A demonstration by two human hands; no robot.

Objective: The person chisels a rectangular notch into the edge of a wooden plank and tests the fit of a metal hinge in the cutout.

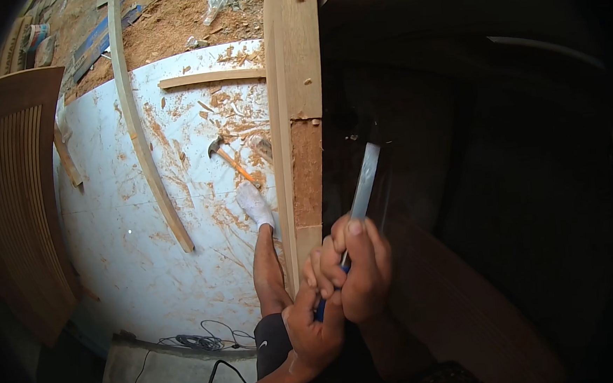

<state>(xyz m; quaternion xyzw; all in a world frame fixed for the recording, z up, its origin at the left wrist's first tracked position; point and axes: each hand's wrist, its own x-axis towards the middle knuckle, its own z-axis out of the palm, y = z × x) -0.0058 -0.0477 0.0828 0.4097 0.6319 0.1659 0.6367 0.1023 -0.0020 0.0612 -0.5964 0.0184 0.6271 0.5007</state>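
Observation:
A chisel [366,177] with a long flat metal blade and a blue handle slants up and to the right. Both of my hands are closed around it. My right hand [364,269] grips higher, its thumb lying against the base of the blade. Below it, my left hand [315,328] wraps the blue handle. Left of the blade runs a wooden beam [295,66] with a long, rough, reddish-brown recess [307,174] cut into its face. The blade tip is to the right of the beam, apart from it, over a dark area.
On the white marbled floor [129,272] lie wood chips, a claw hammer [233,164] by my foot, a short wooden strip [212,78] and a long wooden strip [138,131]. A slatted brown panel [19,202] stands left. Coiled cable [200,340] lies near the bottom.

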